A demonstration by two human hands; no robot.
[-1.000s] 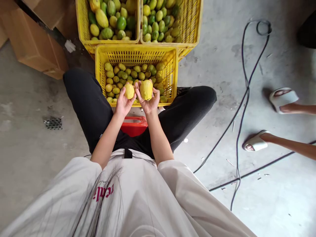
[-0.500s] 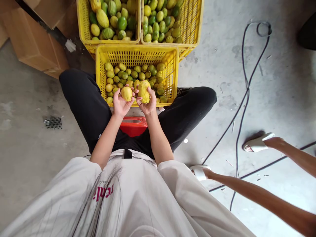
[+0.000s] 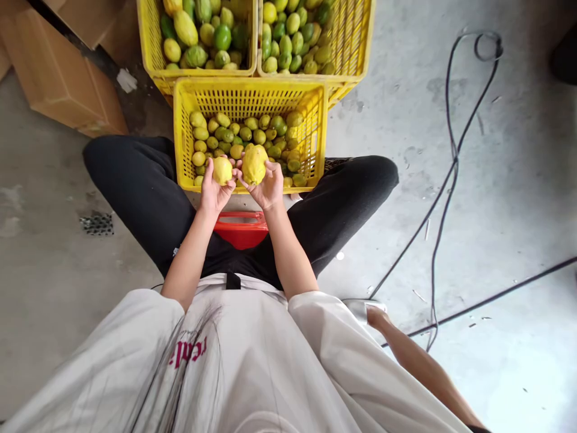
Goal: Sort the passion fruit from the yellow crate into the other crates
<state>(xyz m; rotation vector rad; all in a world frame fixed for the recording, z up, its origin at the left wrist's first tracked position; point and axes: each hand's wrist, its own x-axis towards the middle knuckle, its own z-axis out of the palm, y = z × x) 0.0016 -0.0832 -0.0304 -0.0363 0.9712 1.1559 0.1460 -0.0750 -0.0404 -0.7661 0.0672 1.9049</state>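
My left hand (image 3: pixel 215 189) is closed around a small round yellow lemon (image 3: pixel 222 171). Beside it, my right hand (image 3: pixel 268 185) grips a larger, bumpy yellow lemon (image 3: pixel 254 165). Fingertips of both hands come close together between the two fruits. Both lemons are held over the near edge of a yellow plastic crate (image 3: pixel 250 84). Inside that crate lie several yellow and green lemons (image 3: pixel 259 137), spread in a loose layer; those behind my hands are partly hidden.
Behind stand two more yellow crates (image 3: pixel 198 73) (image 3: pixel 367 42) of lemons. Cardboard boxes (image 3: pixel 63 78) are at the left. A red stool (image 3: pixel 241 231) shows between my legs. A black cable (image 3: pixel 455 156) loops over the concrete floor, and another person's leg (image 3: pixel 419 355) is at the right.
Both hands have shifted slightly left with their lemons, and the larger lemon has been turned. My left knee has swung outward. One of the other person's feet has left the view.
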